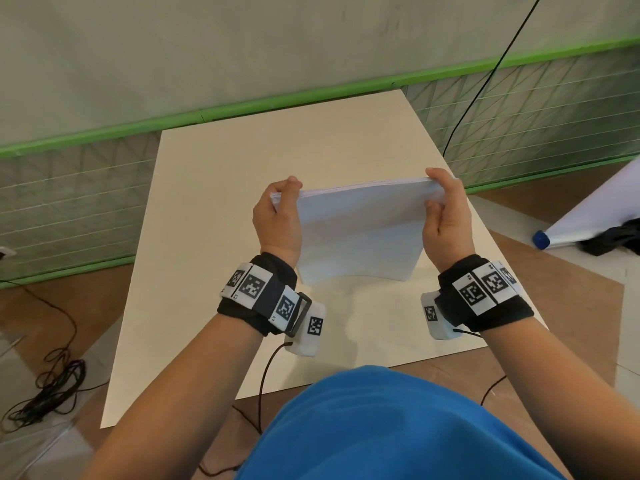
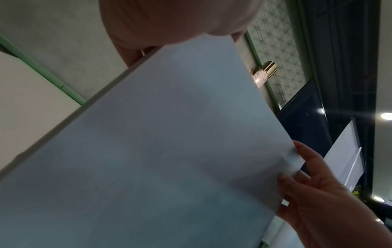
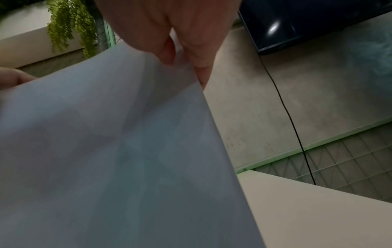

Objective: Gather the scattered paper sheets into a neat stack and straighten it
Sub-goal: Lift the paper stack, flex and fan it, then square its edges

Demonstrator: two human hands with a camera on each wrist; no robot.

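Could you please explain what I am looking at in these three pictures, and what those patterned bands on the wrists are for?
No robot here: a person works with bare hands. The large picture comes from a camera on their head, looking down; the other two come from cameras strapped to each wrist, looking along the hand. The black wristbands carry those cameras and printed square markers; what the markers do, the pictures do not say. The left hand and right hand each grip one side of a paper stack, held upright, its lower edge at or just above the white table. No loose sheets show on the table. Cables lie on the floor.
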